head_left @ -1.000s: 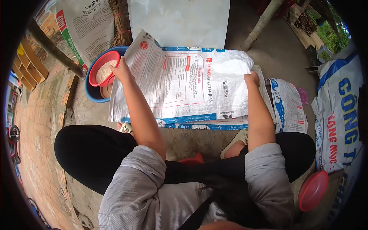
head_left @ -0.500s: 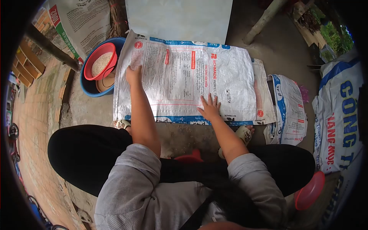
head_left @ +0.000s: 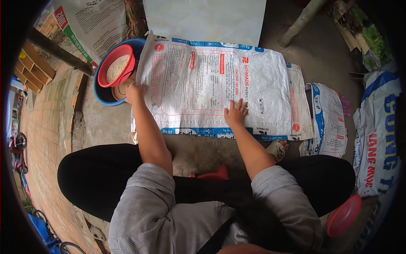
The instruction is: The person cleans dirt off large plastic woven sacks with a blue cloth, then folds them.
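Observation:
A white printed sack point(head_left: 211, 89) lies flat on the ground in front of my knees, over another sack whose edge shows at right. My left hand point(head_left: 135, 93) is at its left edge, fingers bent and closed; what they hold, if anything, is hidden. With fingers spread, my right hand point(head_left: 236, 113) rests on the sack's lower middle part. Beyond my left hand, a blue basin point(head_left: 101, 94) holds a red bowl point(head_left: 100, 76) of pale grains point(head_left: 117, 69) and a brown round item point(head_left: 119, 90).
A pale board point(head_left: 203, 21) stands behind the sack. Folded sacks point(head_left: 332, 120) and a large lettered sack point(head_left: 376, 139) lie at right. Wooden poles point(head_left: 59, 51) point(head_left: 302, 23) flank the area. Red basins point(head_left: 344, 216) point(head_left: 211, 174) sit near my legs.
My left hand has moved from the sack's upper left area down and left to its edge. My right hand stays on the sack with its fingers nearer together. The view has shifted slightly.

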{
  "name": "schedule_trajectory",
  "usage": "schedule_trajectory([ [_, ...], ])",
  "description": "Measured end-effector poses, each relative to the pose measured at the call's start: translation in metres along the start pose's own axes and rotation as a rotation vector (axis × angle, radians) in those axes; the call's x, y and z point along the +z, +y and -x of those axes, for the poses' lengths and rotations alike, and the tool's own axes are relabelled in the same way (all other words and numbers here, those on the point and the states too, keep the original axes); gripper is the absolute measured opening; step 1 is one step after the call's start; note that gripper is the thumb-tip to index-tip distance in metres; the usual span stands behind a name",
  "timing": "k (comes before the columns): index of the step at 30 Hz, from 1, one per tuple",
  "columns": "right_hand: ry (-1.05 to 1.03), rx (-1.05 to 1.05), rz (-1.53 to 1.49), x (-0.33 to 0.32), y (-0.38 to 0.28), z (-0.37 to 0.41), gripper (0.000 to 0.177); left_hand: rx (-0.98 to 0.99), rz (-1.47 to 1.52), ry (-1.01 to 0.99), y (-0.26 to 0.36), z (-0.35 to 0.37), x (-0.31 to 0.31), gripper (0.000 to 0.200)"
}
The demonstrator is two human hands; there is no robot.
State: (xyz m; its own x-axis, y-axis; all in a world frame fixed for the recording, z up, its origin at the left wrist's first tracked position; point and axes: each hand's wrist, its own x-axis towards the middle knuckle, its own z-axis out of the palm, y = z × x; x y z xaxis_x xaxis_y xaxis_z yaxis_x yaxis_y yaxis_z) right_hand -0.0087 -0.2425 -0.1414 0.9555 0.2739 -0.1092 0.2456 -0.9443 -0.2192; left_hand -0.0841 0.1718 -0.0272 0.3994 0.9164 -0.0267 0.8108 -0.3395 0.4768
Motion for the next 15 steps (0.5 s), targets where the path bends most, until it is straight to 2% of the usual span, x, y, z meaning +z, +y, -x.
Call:
schedule_trajectory([
  [4,-0.02,0.04,-0.003,0.002,-0.009,-0.005,0.059,0.235,0.138,-0.166,0.011,-0.015,-0.002,0.069],
  [6,-0.054,0.05,-0.039,-0.001,-0.009,-0.007,0.059,0.301,0.246,0.034,0.065,0.026,-0.006,0.031],
  [7,-0.055,0.048,-0.035,-0.004,-0.011,-0.006,0.059,0.297,0.248,0.033,0.077,0.033,0.003,0.031],
  [10,0.004,0.078,-0.044,-0.01,-0.019,-0.009,0.055,0.273,0.257,-0.117,0.113,0.04,0.022,0.067],
  [12,-0.02,0.08,-0.226,-0.013,-0.027,-0.028,0.047,0.286,0.336,-0.15,0.138,0.076,0.029,0.072],
  [14,0.107,0.042,-0.923,0.002,-0.055,-0.057,0.039,0.398,0.373,-0.303,0.146,0.093,0.083,0.088],
  [15,-0.012,0.07,-1.125,-0.012,-0.074,-0.063,0.039,0.426,0.354,-0.347,0.154,0.107,0.088,0.089],
])
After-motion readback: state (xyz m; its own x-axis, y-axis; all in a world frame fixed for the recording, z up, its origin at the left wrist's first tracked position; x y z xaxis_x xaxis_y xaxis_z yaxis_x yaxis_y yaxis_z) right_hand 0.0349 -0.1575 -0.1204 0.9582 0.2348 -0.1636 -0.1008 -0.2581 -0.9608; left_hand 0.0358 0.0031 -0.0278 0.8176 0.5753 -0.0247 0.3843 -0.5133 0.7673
